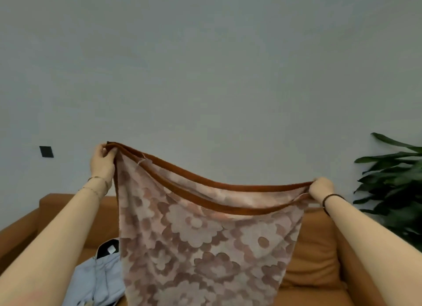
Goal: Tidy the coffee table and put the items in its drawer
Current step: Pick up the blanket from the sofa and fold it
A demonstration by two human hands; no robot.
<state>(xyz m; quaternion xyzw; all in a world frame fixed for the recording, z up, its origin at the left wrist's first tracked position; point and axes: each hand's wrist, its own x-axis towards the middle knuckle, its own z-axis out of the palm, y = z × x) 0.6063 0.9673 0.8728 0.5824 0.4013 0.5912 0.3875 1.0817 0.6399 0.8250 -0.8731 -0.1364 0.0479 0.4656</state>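
Note:
A pink floral blanket (205, 248) with a rust-brown border hangs doubled in front of me, its top edge sagging between my hands. My left hand (102, 161) pinches the upper left corners, raised higher. My right hand (320, 188) pinches the upper right corners, lower. The blanket's lower part runs out of the frame's bottom. The coffee table and its drawer are out of view.
A tan leather sofa (315, 255) stands behind the blanket against a pale wall. A light blue garment (98, 280) lies on the seat at lower left. A leafy green plant (397, 187) stands at right. A black wall socket (46, 151) sits at left.

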